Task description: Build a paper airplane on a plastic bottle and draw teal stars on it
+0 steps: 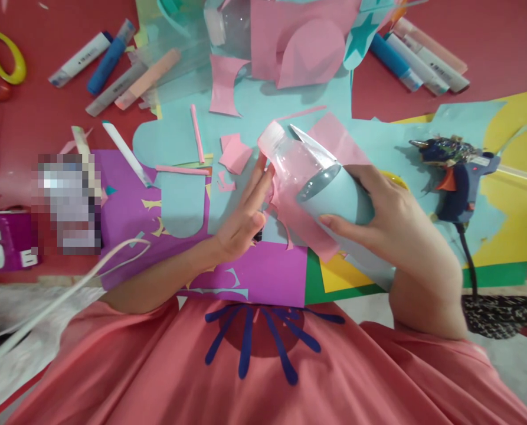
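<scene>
I make out small dark print on the white markers (426, 59) at upper right and on another marker (80, 61) at upper left, but it is too small for me to read. A pale label sits on the glue gun (460, 189) at right, likewise illegible to me. At left, pixelation hides an object (71, 203) entirely. The left edge cuts off the yellow-handled scissors (17, 65) and a purple socket block (15, 233).

My right hand (396, 212) has its grip closed round the blue wrap (340, 203) on the bottle (296, 162), which lies tilted at centre, white cap (272, 137) toward upper left. My left hand (241, 230) is open, fingers extended beside the bottle's neck; whether the fingertips touch it I cannot tell. A second bottle (221, 26) at top is partly behind pink paper (263, 56), its far end out of sight.

The red surface (506, 35) carries blue, purple (272, 274) and yellow sheets (524, 224), strewn with pink and blue offcuts. A coral shirt (170, 366) with dark blue rays fills the bottom, pale ground (517, 360) showing at lower right.
</scene>
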A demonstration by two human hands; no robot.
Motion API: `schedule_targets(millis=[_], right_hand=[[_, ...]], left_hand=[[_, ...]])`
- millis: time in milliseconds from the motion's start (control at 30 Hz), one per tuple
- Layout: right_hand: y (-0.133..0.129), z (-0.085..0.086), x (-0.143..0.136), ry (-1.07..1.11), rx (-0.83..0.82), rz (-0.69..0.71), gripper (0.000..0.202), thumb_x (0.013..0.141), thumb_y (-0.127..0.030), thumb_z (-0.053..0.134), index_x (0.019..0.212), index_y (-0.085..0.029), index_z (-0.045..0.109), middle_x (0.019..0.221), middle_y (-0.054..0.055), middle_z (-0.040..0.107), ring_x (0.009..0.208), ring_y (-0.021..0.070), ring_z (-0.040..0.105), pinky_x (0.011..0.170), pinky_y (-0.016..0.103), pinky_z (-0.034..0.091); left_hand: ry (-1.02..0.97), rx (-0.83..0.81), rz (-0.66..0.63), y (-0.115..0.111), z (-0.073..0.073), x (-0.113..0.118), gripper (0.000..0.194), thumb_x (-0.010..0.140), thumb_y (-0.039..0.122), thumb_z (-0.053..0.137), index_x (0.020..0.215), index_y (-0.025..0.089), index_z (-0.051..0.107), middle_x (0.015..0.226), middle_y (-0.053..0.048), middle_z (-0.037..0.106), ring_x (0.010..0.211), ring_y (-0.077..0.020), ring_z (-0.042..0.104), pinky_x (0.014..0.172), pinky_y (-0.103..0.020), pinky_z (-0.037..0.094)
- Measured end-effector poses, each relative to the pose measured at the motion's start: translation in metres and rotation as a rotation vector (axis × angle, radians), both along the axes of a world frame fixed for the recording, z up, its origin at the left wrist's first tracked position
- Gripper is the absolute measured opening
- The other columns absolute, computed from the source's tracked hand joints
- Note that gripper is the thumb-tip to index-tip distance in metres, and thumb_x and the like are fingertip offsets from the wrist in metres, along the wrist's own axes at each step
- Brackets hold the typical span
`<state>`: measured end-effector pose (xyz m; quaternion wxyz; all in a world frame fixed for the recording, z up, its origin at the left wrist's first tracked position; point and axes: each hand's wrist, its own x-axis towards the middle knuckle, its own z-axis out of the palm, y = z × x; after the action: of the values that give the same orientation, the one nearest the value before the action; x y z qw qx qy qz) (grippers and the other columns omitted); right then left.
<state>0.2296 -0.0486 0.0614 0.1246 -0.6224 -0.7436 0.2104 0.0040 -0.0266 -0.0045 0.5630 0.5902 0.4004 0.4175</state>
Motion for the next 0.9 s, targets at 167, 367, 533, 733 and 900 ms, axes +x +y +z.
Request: schedule_targets(millis=[167,367,533,733,900], right_hand=[[0.000,0.001,-0.002,0.029,0.004,0.052,0.051,0.081,-0.048,0.060,0.120,-0.018,0.053,0.110,0.014,0.068,0.102,0.0320,0.065,0.082,0.046,0.053],[-0.004,-0.003,-0.013,0.036,-0.107,0.140,0.049,0.077,-0.048,0.066,0.114,-0.018,0.057,0.100,0.012,0.070,0.090,0.0298,0.067,0.074,0.041,0.053],[-0.005,-0.006,-0.017,0.015,-0.066,0.131,0.051,0.078,-0.049,0.065,0.117,-0.018,0.057,0.098,0.011,0.071,0.088,0.0287,0.068,0.076,0.041,0.053],[-0.007,-0.003,-0.016,-0.003,-0.089,0.141,0.051,0.078,-0.050,0.065,0.117,-0.017,0.057,0.097,0.011,0.070,0.090,0.0291,0.066,0.075,0.041,0.053],[-0.009,0.022,0.000,-0.088,0.024,0.215,0.051,0.087,-0.052,0.056,0.126,-0.019,0.053,0.109,0.014,0.068,0.103,0.0332,0.065,0.082,0.046,0.054]], left_hand=[[-0.026,-0.021,0.303,0.008,0.006,-0.004,0.044,0.090,0.067,0.043,0.104,0.031,0.066,0.130,-0.001,0.059,0.129,-0.0237,0.050,0.112,-0.036,0.038],[-0.143,0.060,0.148,0.018,0.005,-0.007,0.048,0.093,0.066,0.042,0.125,0.035,0.061,0.141,0.005,0.055,0.142,-0.0231,0.039,0.120,-0.037,0.026],[-0.170,-0.106,0.167,0.013,0.008,-0.005,0.051,0.085,0.069,0.053,0.119,0.032,0.063,0.137,-0.003,0.058,0.141,-0.0304,0.038,0.110,-0.043,0.040],[-0.153,-0.123,0.176,0.020,0.011,-0.009,0.052,0.086,0.071,0.050,0.119,0.032,0.061,0.133,-0.002,0.060,0.140,-0.0292,0.041,0.108,-0.043,0.041],[-0.085,0.058,0.319,0.043,0.013,-0.027,0.055,0.089,0.072,0.044,0.120,0.028,0.057,0.136,0.003,0.057,0.140,-0.0231,0.039,0.117,-0.036,0.027]])
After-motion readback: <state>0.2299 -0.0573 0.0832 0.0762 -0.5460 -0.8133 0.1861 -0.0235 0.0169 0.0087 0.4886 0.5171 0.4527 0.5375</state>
